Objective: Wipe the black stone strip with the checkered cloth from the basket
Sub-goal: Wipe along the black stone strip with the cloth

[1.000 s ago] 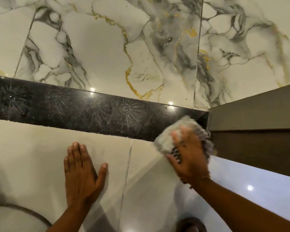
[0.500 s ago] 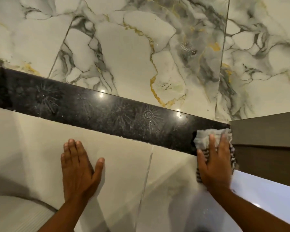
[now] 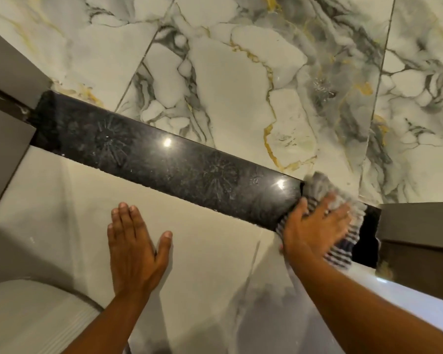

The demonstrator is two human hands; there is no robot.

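Here, right hand (image 3: 315, 226): spread flat, fingers extended and blurred, palm pressing the checkered cloth (image 3: 343, 241) against the surface; it grips nothing, only pins the cloth down.
Checkered cloth: bunched under the right palm, a pale grey fold showing above the fingers and dark-and-white stripes showing below them; it lies across the right-hand part of the black stone strip (image 3: 164, 159).
Left hand (image 3: 133, 249): open wide, fingers together and thumb out to the side, laid flat on the cream tile (image 3: 202, 264) below the strip, holding nothing; well apart from the cloth.
Black stone strip: a glossy dark band running diagonally from upper left down to lower right, with faint starburst reflections and two bright light spots; its right end shows beyond the cloth, beside a grey-brown panel (image 3: 420, 226).
Marble tile (image 3: 241, 85): white with grey and gold veins, bordering the strip's upper edge.
Left edge: another grey-brown panel (image 3: 8, 149) meets the strip's left end.
Lower left: a pale ribbed curved object (image 3: 36, 320), what it is cannot be told.
Writing: no readable brand, label or lettering on any surface.
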